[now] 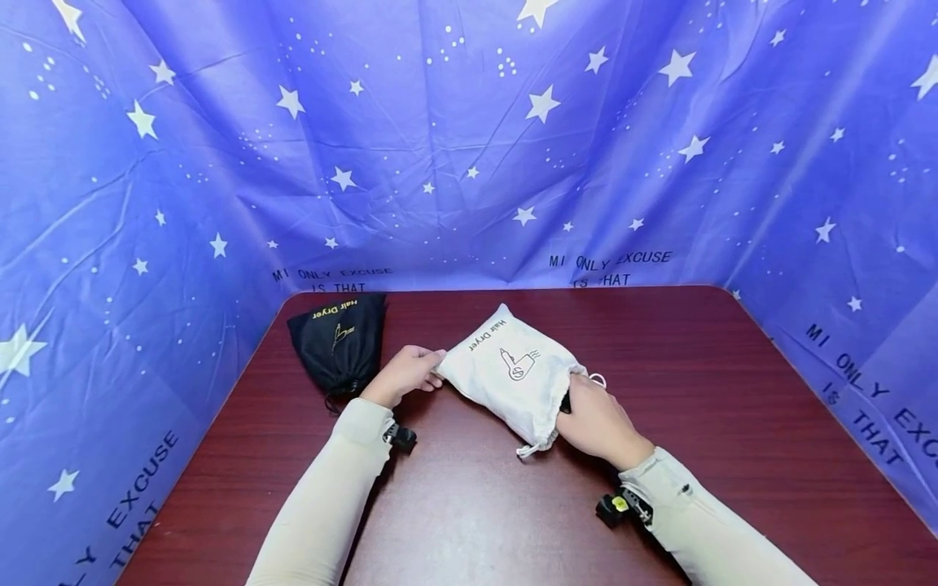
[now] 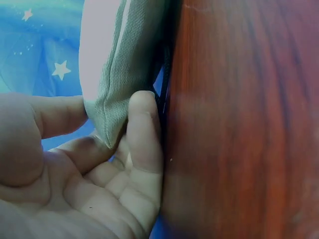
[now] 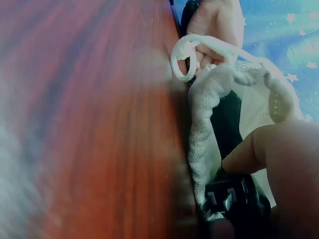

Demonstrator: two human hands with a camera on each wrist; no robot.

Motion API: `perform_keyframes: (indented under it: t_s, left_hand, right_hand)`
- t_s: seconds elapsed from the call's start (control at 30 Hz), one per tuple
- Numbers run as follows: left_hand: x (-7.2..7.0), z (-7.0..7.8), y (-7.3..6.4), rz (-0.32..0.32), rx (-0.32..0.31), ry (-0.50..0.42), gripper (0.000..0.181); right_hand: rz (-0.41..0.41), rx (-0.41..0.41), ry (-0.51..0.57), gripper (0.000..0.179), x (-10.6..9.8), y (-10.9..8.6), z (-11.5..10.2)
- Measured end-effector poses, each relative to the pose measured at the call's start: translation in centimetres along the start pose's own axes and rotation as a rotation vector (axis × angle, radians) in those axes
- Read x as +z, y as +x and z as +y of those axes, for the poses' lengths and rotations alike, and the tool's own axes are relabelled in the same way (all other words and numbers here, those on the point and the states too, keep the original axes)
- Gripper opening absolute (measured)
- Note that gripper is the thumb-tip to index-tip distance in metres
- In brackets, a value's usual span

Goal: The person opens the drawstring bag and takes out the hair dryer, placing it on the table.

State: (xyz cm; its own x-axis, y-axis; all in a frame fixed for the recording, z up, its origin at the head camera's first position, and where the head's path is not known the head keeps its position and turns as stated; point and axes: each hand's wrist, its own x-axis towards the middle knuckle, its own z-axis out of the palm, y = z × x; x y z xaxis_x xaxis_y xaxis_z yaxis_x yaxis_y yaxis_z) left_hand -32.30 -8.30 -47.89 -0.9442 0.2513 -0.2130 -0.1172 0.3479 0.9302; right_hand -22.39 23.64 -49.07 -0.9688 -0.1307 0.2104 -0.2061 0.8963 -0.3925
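Observation:
A white drawstring bag (image 1: 484, 370) printed "Hair Dryer" lies tilted across the middle of the table, its mouth toward the right. My left hand (image 1: 405, 376) pinches its closed left corner, which shows as a seamed tip (image 2: 112, 107) between thumb and fingers in the left wrist view. At the gathered mouth, my right hand (image 1: 599, 419) reaches inside. There the right wrist view shows my thumb over a black hair dryer (image 3: 227, 124) with small switches near the opening. Most of the dryer is hidden by the cloth.
A black drawstring bag (image 1: 340, 342), also printed "Hair Dryer", lies at the back left, close beyond my left hand. White cord loops (image 3: 184, 67) stick out at the white bag's mouth. Blue star-patterned curtains (image 1: 440, 146) enclose the dark red table (image 1: 469, 505).

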Motion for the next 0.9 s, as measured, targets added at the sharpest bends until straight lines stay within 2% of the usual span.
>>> perform_keyframes:
  t_s: [0.37, 0.77, 0.9]
  left_hand:
    - [-0.4, -0.4, 0.2, -0.017, -0.013, -0.111, 0.038]
    - [-0.4, -0.4, 0.0, -0.026, -0.009, -0.137, 0.030]
    - [-0.4, -0.4, 0.0, -0.030, -0.003, -0.130, 0.026]
  right_hand:
    - [0.006, -0.040, -0.016, 0.036, 0.1, 0.6, 0.3]
    - [-0.002, 0.029, 0.005, 0.043, -0.1, 1.1, 0.5]
    - [0.005, 0.051, -0.023, 0.040, -0.4, 1.5, 0.8]
